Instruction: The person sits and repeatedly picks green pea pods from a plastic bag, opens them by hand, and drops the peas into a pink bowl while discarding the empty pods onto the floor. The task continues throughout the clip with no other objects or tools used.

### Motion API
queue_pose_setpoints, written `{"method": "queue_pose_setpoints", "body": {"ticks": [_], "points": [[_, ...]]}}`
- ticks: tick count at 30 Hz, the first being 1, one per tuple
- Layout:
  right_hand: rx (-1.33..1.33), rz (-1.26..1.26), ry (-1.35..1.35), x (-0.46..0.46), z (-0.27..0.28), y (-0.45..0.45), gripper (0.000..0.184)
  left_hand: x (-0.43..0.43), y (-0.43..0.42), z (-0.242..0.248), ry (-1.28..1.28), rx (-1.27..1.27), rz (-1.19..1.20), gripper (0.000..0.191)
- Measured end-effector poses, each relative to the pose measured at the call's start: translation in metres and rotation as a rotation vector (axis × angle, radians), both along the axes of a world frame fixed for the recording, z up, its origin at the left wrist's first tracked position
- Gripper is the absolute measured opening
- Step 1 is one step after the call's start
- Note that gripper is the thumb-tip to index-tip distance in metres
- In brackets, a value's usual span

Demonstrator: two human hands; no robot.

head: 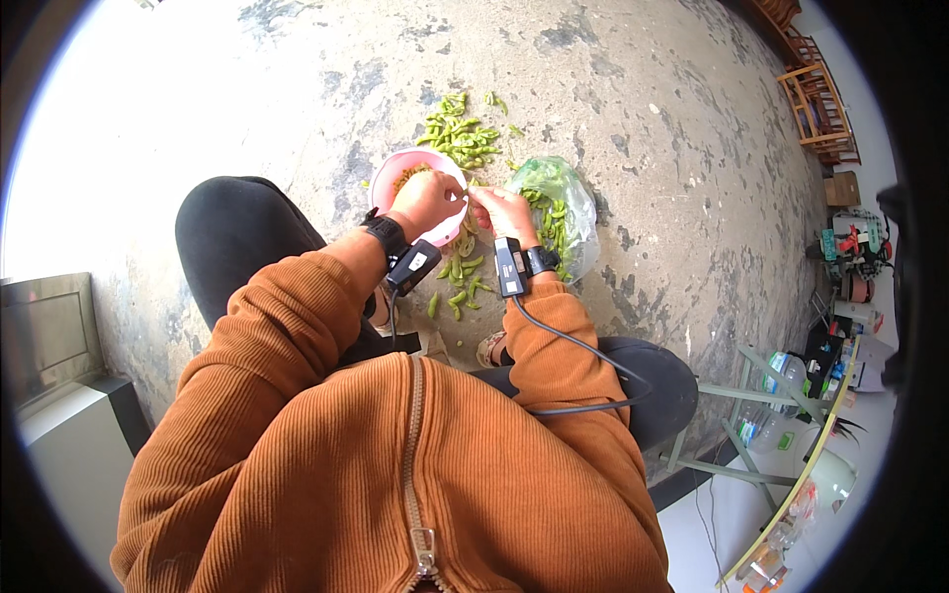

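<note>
My left hand point(426, 199) is over the right part of a pink plastic bowl point(381, 185) with shelled beans point(410, 176) in it. Close beside it, my right hand point(506, 211) meets it fingertip to fingertip, pinching a small green bean pod point(465, 194) between them. Beyond the bowl lies a pile of green bean pods point(461, 141) on the concrete floor. A clear plastic bag point(586, 230) with more pods stands just right of my right hand. Nearer to me, loose pods point(461, 270) and some pale, apparently empty ones lie between the bowl and the bag.
My knees rise on both sides. Black devices with cables are strapped to both wrists. A folding table point(804, 459) with items on it stands at the right, large plastic bottles point(782, 378) beneath it. Wooden chairs point(819, 111) are far right; a cabinet door point(52, 333) is at the left.
</note>
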State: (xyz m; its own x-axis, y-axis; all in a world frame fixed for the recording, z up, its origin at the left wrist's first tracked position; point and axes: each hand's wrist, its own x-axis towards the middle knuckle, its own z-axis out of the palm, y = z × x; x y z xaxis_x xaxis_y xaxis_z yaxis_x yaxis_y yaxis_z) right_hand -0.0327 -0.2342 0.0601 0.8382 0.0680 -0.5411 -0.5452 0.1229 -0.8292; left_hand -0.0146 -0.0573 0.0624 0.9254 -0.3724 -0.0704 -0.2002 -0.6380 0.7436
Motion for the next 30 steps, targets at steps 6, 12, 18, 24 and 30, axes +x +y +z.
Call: {"method": "queue_pose_setpoints", "body": {"ticks": [6, 12, 18, 24, 30], "points": [[-0.105, 0.033, -0.051, -0.004, -0.004, 0.002, 0.019, -0.004, 0.0, -0.002, -0.027, -0.042, -0.055, 0.021], [-0.495, 0.071, -0.29, -0.006, -0.025, 0.017, 0.021, -0.006, -0.003, -0.008, 0.033, 0.044, -0.062, 0.024], [-0.377, 0.015, -0.214, -0.008, -0.024, 0.021, 0.021, -0.009, -0.004, -0.004, 0.087, -0.022, -0.036, 0.022], [-0.018, -0.012, 0.045, -0.004, -0.016, 0.009, 0.014, -0.004, -0.001, 0.012, 0.568, -0.235, 0.058, 0.029], [0.148, 0.041, 0.085, -0.004, -0.008, -0.001, 0.018, 0.001, 0.0, 0.001, 0.942, -0.562, 0.198, 0.028]]}}
